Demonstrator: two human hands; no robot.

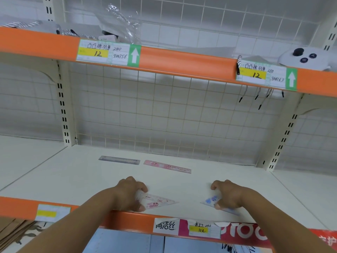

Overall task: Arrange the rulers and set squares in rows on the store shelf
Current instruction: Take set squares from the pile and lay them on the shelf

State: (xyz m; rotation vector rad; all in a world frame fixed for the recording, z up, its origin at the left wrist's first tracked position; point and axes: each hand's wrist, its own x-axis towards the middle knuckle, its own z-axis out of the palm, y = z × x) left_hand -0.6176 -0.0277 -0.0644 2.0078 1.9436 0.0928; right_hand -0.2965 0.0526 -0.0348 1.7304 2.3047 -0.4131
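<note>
Front edge of shelf point(73, 179): left hand point(130, 193) pinches pink set square point(156, 201), right hand point(228, 195) pinches blue set square point(210, 200); tips point inward.

A white controller point(306, 57) is sitting at the right end of the upper orange rail point(182, 61), just above a handwritten price label point(262, 75) with a green arrow. A second label point(107, 52) is hanging further left, crumpled clear plastic point(124, 21) lying behind it. Black-tipped cords point(259, 106) are dangling before the wire grid point(164, 110). Brown paper bags point(12, 230) are lying at lower left.
</note>
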